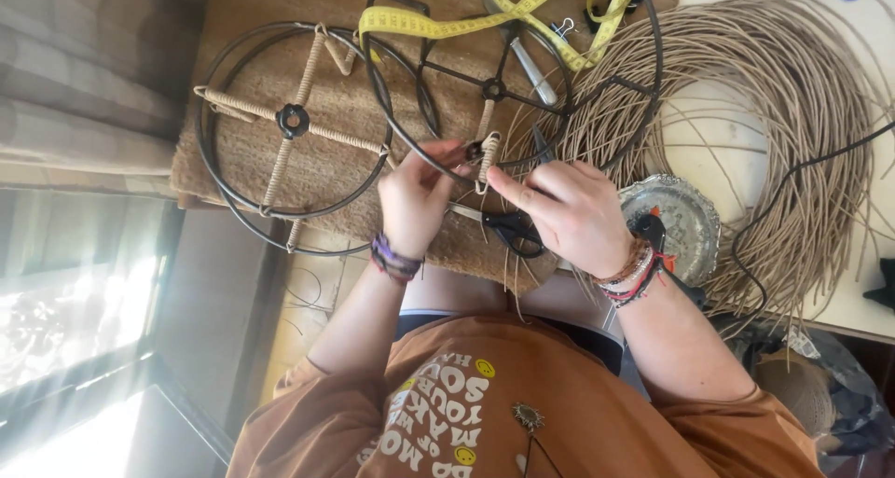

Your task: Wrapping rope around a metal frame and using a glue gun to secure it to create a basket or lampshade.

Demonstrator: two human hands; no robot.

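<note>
- Hands are engaged at the rim of the nearer black wire frame [522, 86]: the left hand [415, 198] is closed, its fingertips pinched on the rim beside a small clip, and the right hand [559, 212] is closed on the tan cord wrapping [487, 156] at the lower spoke.
- Cord wrapping on this frame is seen on that one lower spoke only; the other spokes and the hub are left as bare black wire, so the greater part of the wrapping is judged to be outstanding.
- A second wire frame [291, 128] lies well to the left on the woven mat [242, 2]; all of its visible spokes are covered in cord, and it is judged to be much further along, if not complete.
- Black-handled scissors [511, 226] are laid on the mat just below the hands.
- A yellow measuring tape [438, 23] is draped across the upper part of the frame in hand.
- A large coil of loose cord [802, 133] is stored on the white table [718, 142] to the right, with a small silver dish [685, 221] beside it; ample material remains.
</note>
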